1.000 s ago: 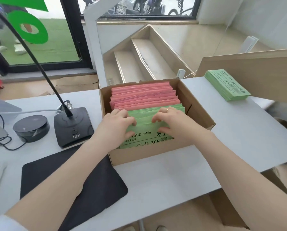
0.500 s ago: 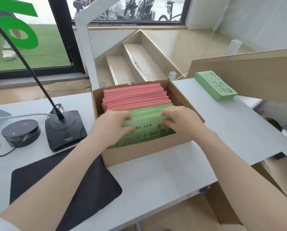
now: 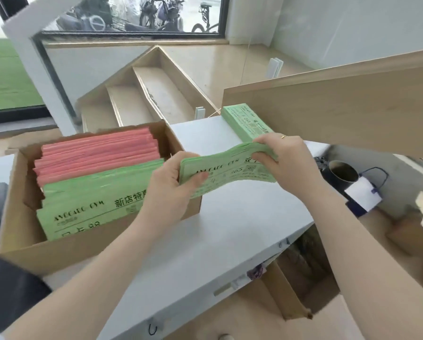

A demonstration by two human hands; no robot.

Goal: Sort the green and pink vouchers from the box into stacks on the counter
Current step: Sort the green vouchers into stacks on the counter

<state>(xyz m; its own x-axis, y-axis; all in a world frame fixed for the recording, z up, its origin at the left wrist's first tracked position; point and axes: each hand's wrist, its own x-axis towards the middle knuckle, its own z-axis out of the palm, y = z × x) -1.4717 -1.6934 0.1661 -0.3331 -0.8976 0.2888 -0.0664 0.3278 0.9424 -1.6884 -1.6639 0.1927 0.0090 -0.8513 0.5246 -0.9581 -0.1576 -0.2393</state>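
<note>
Head view, one entry per item as I read it from my remote seat.

Item: bundle of green paper vouchers with dark print (image 3: 230,171), centre of frame, held above the white counter top (image 3: 230,217) just right of the box. It sags in the middle between the two grips. I judge a loose sheaf bowed like this can fan out and shed slips if either grip slackens.

Item: left hand (image 3: 173,185), fingers curled round the bundle's left end, thumb on the printed face.

Item: right hand (image 3: 286,158), fingers curled over the right end, pinching it; a ring shows on one finger.

Item: stack of green vouchers on the counter (image 3: 247,122), upper right of centre, tight under the pale wooden board (image 3: 340,106). I judge the board's overhang leaves little room, so a careless set-down could knock the stack askew.

Item: brown cardboard box (image 3: 83,249), left of frame, holding more green vouchers (image 3: 90,202) in front and pink paper vouchers (image 3: 97,155) behind. No pink stack shows on the counter.

Item: counter's near edge, lower right; dropped slips could slide off.
</note>
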